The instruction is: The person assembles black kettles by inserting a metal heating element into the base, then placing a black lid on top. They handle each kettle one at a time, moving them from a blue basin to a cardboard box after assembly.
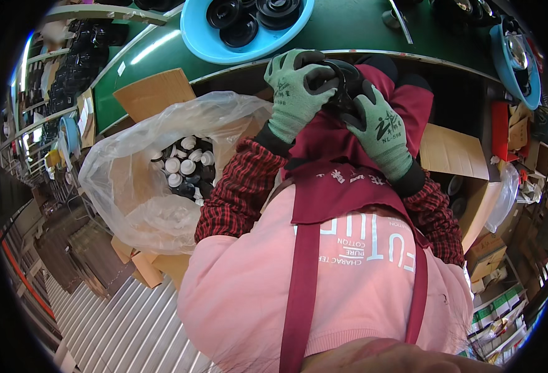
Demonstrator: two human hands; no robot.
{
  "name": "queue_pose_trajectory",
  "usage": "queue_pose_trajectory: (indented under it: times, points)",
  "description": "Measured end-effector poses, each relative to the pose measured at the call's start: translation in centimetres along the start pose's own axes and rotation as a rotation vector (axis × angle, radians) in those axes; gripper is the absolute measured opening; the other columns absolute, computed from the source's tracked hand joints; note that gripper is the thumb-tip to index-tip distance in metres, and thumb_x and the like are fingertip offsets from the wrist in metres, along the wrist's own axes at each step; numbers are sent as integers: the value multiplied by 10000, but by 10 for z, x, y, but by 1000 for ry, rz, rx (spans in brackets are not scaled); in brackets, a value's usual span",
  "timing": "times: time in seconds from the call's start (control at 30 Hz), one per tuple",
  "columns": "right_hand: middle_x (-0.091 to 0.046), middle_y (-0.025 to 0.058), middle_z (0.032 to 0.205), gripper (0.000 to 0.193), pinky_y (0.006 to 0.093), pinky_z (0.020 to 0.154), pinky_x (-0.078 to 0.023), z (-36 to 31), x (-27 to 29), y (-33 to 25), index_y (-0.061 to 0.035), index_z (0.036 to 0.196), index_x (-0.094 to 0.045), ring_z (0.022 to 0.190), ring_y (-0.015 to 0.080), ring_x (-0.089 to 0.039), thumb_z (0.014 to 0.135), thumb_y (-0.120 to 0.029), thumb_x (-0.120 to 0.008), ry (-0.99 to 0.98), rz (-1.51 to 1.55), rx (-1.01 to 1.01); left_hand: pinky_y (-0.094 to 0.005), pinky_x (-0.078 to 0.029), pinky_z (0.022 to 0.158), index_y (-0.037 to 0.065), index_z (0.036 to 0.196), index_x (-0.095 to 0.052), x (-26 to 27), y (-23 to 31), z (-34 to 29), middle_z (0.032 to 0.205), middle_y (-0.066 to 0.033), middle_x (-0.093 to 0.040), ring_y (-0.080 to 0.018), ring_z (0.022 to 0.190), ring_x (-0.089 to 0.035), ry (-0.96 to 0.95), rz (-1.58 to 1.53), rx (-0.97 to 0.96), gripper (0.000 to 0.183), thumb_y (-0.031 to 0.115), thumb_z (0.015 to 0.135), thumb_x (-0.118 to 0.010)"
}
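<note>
Both my hands wear green gloves with dark fingertips and meet over my lap at the bench edge. Between them is a glossy black round lid-like part (pixel 347 79), tilted and partly covered by my fingers. My left hand (pixel 299 90) grips its left side, thumb and fingers curled around it. At its lower right side, my right hand (pixel 378 127) holds it with bent fingers. Anything small pinched between the fingertips is hidden. Just beyond my left hand, a light blue basin (pixel 208 51) holds several similar black round parts (pixel 279 11).
Left of me, a cardboard box lined with a clear plastic bag (pixel 109 174) contains many white and black knobs (pixel 187 166). A green bench (pixel 355 34) runs ahead. To the right stand an open carton (pixel 451 151) and another blue basin (pixel 528 84) of parts.
</note>
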State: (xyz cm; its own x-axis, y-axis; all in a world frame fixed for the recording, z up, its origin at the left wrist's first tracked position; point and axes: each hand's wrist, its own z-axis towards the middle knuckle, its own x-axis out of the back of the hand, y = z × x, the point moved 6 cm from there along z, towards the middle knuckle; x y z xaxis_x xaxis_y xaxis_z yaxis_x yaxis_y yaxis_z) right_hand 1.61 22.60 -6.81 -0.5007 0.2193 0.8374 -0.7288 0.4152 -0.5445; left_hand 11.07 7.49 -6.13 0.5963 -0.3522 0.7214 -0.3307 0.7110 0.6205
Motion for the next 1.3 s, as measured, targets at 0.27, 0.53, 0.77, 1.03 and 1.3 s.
queue_pose_trajectory:
  times: [0.27, 0.53, 0.77, 1.03, 1.3]
  points:
    - [-624, 187, 1221, 415, 391, 859, -544, -3, -6, 27, -62, 1188, -651, 1031, 368, -644, 822, -204, -787, -39, 356, -24, -275, -524, 939, -5, 1145, -677, 33, -70, -27, 1136, -85, -695, -163, 1024, -659, 362, -922, 436, 207, 61, 949, -657]
    - [-669, 108, 1140, 326, 332, 892, -538, 30, -10, 75, 8, 1187, -658, 1027, 196, -668, 878, -66, -731, -47, 770, -222, -319, -558, 860, 40, 1194, -679, 71, -129, -176, 1009, -86, -726, -175, 927, -695, -328, 31, 309, 319, 77, 881, -727]
    - [-667, 122, 1163, 306, 330, 896, -543, 124, -31, 127, -8, 1226, -679, 1084, 209, -641, 951, -140, -696, 242, -45, 301, -415, -533, 908, 41, 1227, -643, 130, -307, -324, 1249, -187, -647, -361, 1095, -650, 329, -68, 1015, 417, 238, 871, -732]
    - [-624, 138, 1293, 397, 317, 961, -489, 154, -54, 183, 10, 1281, -637, 1121, 214, -614, 955, -206, -706, 218, 461, -19, -493, -448, 1057, 36, 1455, -454, 71, -419, -430, 1364, -267, -554, -418, 1306, -523, -513, 327, 1383, 876, 582, 814, -698]
    - [-556, 211, 1283, 527, 400, 1032, -451, 139, -43, 147, 35, 1331, -537, 1197, 369, -556, 947, -290, -694, 370, 249, -115, -473, -462, 1034, 44, 1406, -503, 47, -425, -399, 1325, -270, -590, -419, 1257, -559, -655, 357, 1358, 768, 547, 853, -679]
